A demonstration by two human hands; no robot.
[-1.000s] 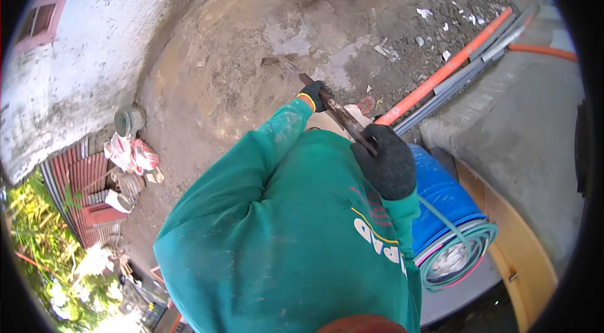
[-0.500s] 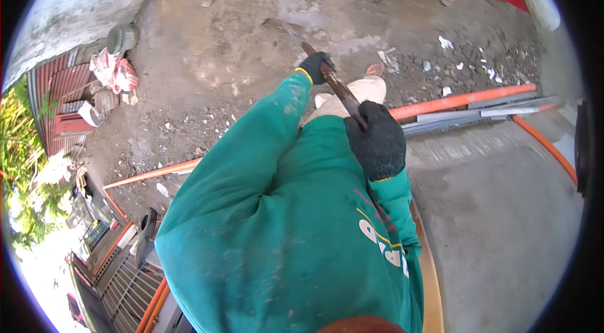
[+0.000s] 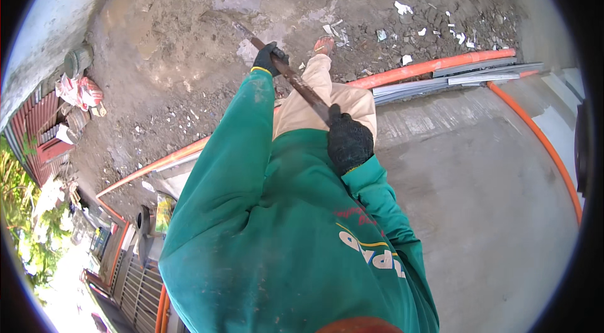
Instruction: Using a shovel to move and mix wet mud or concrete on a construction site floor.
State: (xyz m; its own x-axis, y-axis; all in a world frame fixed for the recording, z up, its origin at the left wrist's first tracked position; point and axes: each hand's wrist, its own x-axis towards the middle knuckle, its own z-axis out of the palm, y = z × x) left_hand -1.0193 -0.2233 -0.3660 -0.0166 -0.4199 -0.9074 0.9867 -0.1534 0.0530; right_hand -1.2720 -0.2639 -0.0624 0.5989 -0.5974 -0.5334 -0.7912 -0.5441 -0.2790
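A shovel with a brown wooden shaft (image 3: 301,84) slants across the front of my body, its lower end reaching down to the muddy ground (image 3: 151,25). Its blade lies against the wet mud and is hard to make out. My left hand (image 3: 270,58), in a black glove with a yellow cuff edge, is wrapped round the shaft partway down. Closer to my body, my right hand (image 3: 349,144), also in a black glove, grips the upper end of the shaft. Its fingers hide the tip of the handle.
An orange pipe (image 3: 434,67) and grey metal channels (image 3: 434,86) lie along the edge of a smooth concrete slab (image 3: 478,194). Another orange pipe (image 3: 544,135) curves over the slab. White scraps (image 3: 403,8) dot the soil. A bucket (image 3: 78,61) and red-white sacks (image 3: 79,91) stand by the wall.
The view has turned, shifting most of the scene leftward. The co-worker in red with a shovel has almost left the picture at the upper right. Both my hands keep their hold on the shovel.
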